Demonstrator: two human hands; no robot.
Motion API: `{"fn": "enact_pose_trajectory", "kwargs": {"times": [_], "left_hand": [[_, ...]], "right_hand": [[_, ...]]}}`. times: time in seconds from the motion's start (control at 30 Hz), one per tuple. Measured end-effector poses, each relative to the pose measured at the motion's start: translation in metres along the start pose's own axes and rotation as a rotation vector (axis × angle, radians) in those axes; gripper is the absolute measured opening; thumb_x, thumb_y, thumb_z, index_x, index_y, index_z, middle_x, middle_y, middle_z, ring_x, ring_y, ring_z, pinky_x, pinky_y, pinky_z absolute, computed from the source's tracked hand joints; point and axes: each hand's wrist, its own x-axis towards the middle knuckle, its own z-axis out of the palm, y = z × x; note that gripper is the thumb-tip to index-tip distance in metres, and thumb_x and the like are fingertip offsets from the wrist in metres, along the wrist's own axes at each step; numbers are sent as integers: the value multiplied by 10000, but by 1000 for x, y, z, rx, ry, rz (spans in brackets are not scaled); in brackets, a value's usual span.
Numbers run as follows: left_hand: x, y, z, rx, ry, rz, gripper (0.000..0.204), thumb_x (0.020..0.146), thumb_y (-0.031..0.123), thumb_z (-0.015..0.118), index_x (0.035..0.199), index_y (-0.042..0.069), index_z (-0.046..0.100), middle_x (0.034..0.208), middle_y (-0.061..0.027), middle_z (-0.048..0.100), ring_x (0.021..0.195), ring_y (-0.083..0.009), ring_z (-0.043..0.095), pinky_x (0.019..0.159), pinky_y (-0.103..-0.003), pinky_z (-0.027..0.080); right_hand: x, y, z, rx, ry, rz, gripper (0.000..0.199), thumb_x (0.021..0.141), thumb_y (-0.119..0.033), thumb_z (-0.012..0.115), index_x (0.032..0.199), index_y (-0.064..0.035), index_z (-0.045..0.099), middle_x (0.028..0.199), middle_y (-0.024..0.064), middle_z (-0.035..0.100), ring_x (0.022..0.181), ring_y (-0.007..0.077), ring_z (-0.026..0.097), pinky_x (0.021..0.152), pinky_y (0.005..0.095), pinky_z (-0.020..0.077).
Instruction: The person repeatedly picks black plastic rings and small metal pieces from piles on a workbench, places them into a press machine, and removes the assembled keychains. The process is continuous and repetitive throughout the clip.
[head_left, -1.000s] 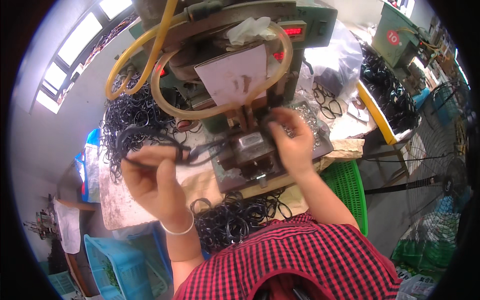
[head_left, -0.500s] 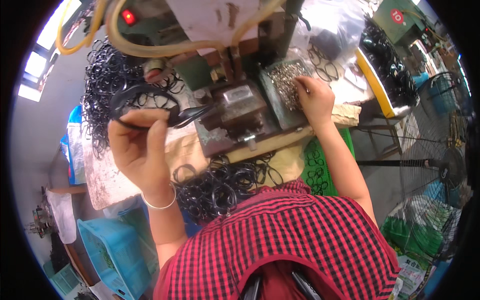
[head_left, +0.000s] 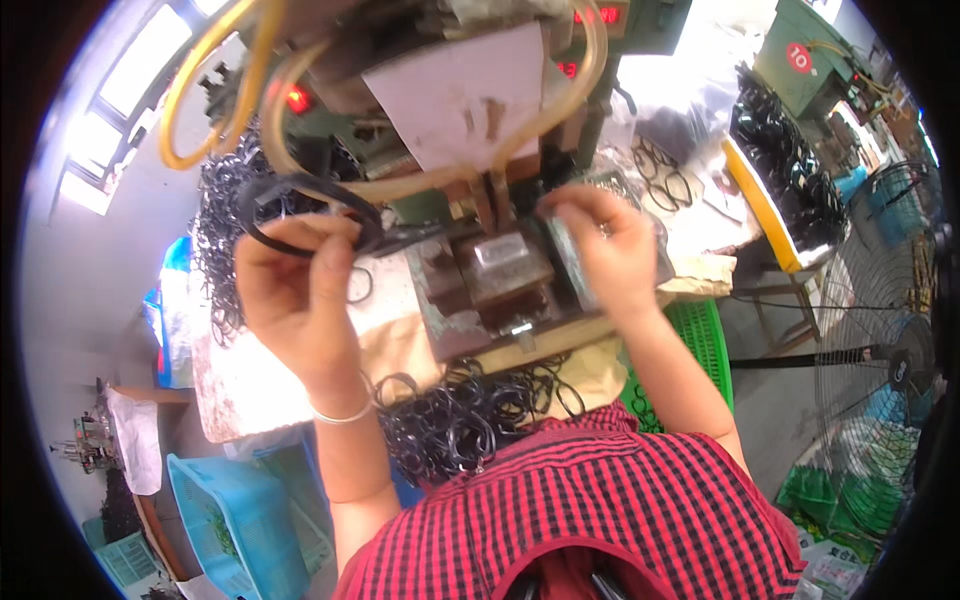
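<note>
My left hand (head_left: 300, 300) pinches a black cord loop (head_left: 290, 185) between thumb and fingers. The loop's narrow end (head_left: 405, 238) points right, toward the metal block (head_left: 503, 255) of a small bench press. Just right of that block is my right hand (head_left: 612, 262), its thumb and forefinger drawn together. What they hold, if anything, is too small to make out. Behind this hand sits a tray of small shiny metal pieces (head_left: 612, 183), mostly covered by it. More black loops (head_left: 450, 410) lie in a heap at the bench's near edge, against my checked apron.
Another pile of black loops (head_left: 220, 200) covers the bench's left side. Yellowish hoses (head_left: 570, 115) curve in front of the press. At right are a yellow-edged box of black pieces (head_left: 775, 220), a green basket (head_left: 705, 335) and a fan (head_left: 885, 365). A blue crate (head_left: 235, 530) stands lower left.
My right hand has left the tray of metal pieces and moved left, to the press block. My left hand keeps the loop near the block. The whole view has shifted slightly.
</note>
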Motion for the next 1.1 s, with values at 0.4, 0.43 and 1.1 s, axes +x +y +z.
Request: {"fn": "enact_pose_trajectory", "kwargs": {"times": [0.4,0.43,1.1], "left_hand": [[-1,7,3,-47,-17,-50,193,927,-51,615,1092,14,538,966,-54,593,881,-128,563,846,-281,493],[-1,9,5,-41,-15,-55,197,926,-53,616,1094,14,537,965,-55,595,882,-128,564,847,-280,492],[-22,17,59,232,-265,-210,129,894,-28,717,949,-17,601,867,-22,646,791,-66,599,728,-205,479]], "right_hand": [[-19,-21,47,546,-158,203,495,920,40,556,1407,57,468,1254,136,641,1086,167,627,954,282,481],[-19,-22,46,583,-164,221,500,920,44,551,1411,60,461,1256,135,640,1082,162,625,958,278,477],[-25,75,-66,-841,127,-272,143,776,-91,759,834,-43,638,848,113,630,880,352,584,784,439,473]]}}
